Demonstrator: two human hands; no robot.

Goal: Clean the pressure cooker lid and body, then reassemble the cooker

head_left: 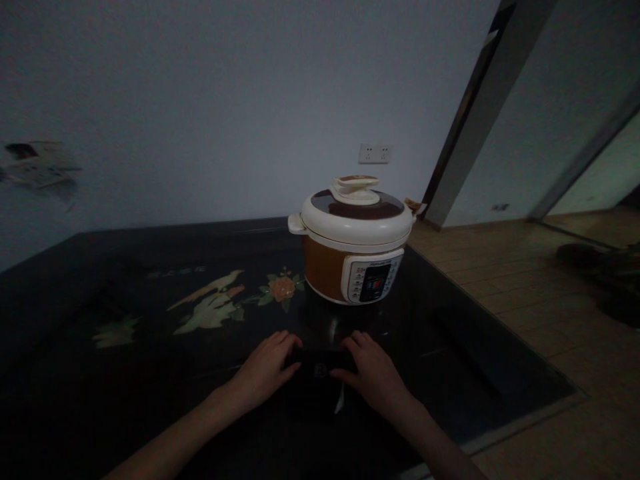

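My left hand [269, 365] and my right hand [369, 370] grip the two sides of a dark box-like object [318, 387], thumbs toward its near face and fingers over its far edge. A small pale logo marks its face, and a thin white strip hangs beside it near my right hand. The object's lower outline is lost in the dark, so its kind is unclear. Just beyond my hands, an electric pressure cooker [357, 240], white and brown with its lid on, stands upright. Its control panel [374, 279] faces me to the right.
The glossy black table [165, 373] carries a bird-and-flower picture [220, 300] on the left. A long dark shape [473, 350] lies along its right side. Behind are a white wall and a socket [375, 154]. Wooden floor [500, 280] begins past the right edge.
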